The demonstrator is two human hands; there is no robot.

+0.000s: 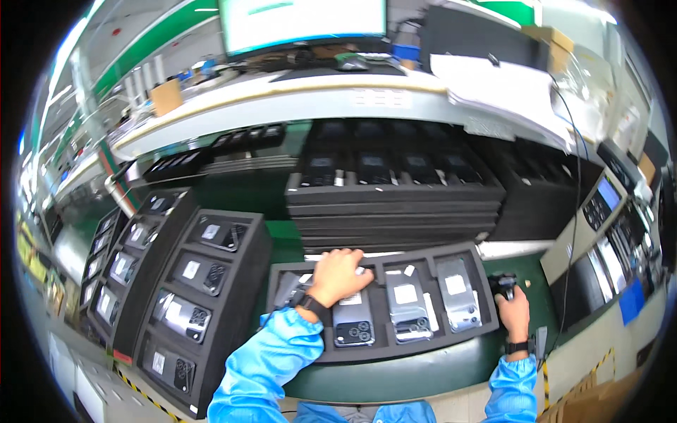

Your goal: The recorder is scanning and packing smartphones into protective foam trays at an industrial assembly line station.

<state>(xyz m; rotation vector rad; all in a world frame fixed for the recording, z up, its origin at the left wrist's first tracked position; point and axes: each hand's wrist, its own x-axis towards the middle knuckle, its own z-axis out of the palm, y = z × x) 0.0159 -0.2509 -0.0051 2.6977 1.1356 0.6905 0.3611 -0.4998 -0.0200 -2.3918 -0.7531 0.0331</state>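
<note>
1. Left hand (341, 278), centre of the frame, is reaching over the black foam tray with four cut-out pockets (379, 302). Its fingers are bunching close together over the upper end of the grey, flat phone with a black camera block (354, 317), second pocket from left. Cannot tell if they are gripping it or just resting.
2. Right hand (515, 310), right of centre, is clamping on a small black handheld device (503, 283), just beside the tray's right end.
3. Tray is lying on the dark green tabletop (395, 377), lower centre, slightly tilted in the frame. The second-pocket phone is sitting camera end toward the lower edge; two silver-grey phones (406, 299) with white labels are filling the pockets to its right. The leftmost pocket is partly hiding behind the left wrist.
4. Behind it, mid-frame, a tall stack of black foam trays (395, 210) is standing, more phones showing on top.
5. Left side: a black foam block of phones (247, 264) is running toward the lower edge.
6. Upper centre: a lit monitor (303, 27) is glowing above the white shelf (282, 111).
</note>
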